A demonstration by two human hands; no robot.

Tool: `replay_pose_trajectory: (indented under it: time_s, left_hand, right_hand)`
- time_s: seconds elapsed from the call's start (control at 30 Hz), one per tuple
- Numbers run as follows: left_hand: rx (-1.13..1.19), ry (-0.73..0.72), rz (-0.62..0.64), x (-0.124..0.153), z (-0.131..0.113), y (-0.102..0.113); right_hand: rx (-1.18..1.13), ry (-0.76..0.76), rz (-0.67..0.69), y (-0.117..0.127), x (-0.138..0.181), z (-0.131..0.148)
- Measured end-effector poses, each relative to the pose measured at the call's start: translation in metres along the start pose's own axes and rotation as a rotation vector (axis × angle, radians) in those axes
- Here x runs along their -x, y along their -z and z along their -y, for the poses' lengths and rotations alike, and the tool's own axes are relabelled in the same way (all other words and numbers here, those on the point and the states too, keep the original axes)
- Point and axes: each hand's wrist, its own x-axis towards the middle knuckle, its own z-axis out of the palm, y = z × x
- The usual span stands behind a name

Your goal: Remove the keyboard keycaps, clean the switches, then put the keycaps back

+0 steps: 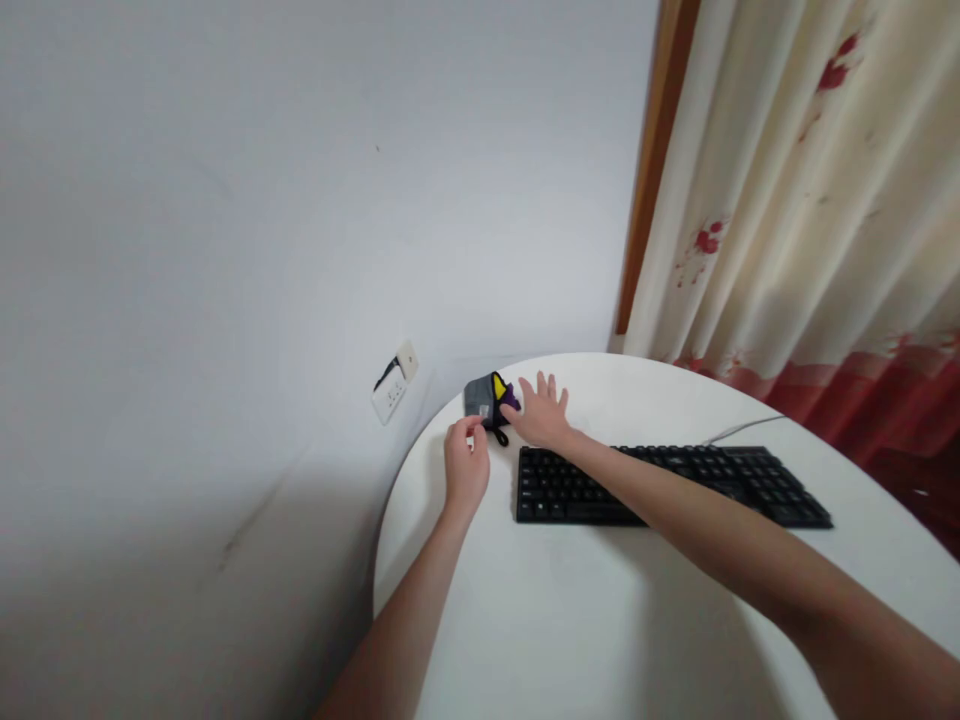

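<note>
A small grey pouch [478,397] with a black edge and a black loop [500,437] lies at the far left of the round white table. From its right-hand mouth show a yellow piece [500,386] and a crumpled purple piece [511,398]; their kind I cannot make out. My left hand [466,462] is closed in a pinch at the pouch's near edge. Just right of the purple piece, my right hand [543,414] is open with its fingers spread, the thumb close to or touching it.
A black keyboard [577,488] lies under my right forearm, its cable [742,428] running off to the right. Beyond the white table [525,620] are a wall with a socket [390,395] at left and a cream and red curtain [810,230] at right.
</note>
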Motion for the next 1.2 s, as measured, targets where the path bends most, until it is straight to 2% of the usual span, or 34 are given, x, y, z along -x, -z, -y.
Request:
replay_pose_trajectory:
  time_s: [0.07, 0.27, 0.33, 0.43, 0.6, 0.73, 0.87, 1.0, 1.07, 1.2]
  left_hand:
    - [0.010, -0.001, 0.055, 0.004, -0.003, -0.005]
    - [0.007, 0.041, 0.248, 0.021, -0.008, -0.022]
    - [-0.008, 0.059, 0.317, 0.028, -0.011, -0.027]
    - [-0.046, 0.065, 0.403, 0.038, -0.018, -0.032]
    - [-0.156, 0.059, 0.478, 0.048, -0.031, -0.027]
    - [-0.287, 0.110, 0.486, 0.046, -0.033, -0.010]
    - [-0.454, 0.202, 0.487, 0.033, -0.024, 0.014]
    - [-0.703, 0.321, 0.407, 0.012, -0.006, 0.037]
    - [-0.753, 0.353, 0.367, 0.003, 0.002, 0.047]
    - [-0.779, 0.359, 0.301, -0.005, 0.002, 0.051]
  right_hand:
    - [0.045, -0.020, -0.004, 0.025, 0.026, -0.048]
    - [0.241, -0.380, -0.167, 0.099, 0.105, -0.210]
    - [0.283, -0.488, -0.221, 0.113, 0.128, -0.246]
    - [0.214, -0.554, -0.190, 0.119, 0.152, -0.272]
    - [0.076, -0.562, -0.158, 0.113, 0.157, -0.259]
    - [0.004, -0.535, -0.129, 0.105, 0.153, -0.231]
    - [-0.080, -0.469, -0.088, 0.085, 0.147, -0.194]
    - [-0.174, -0.381, -0.055, 0.063, 0.135, -0.154]
    - [-0.208, -0.334, -0.041, 0.055, 0.130, -0.141]
    - [-0.248, -0.254, -0.042, 0.051, 0.130, -0.136]
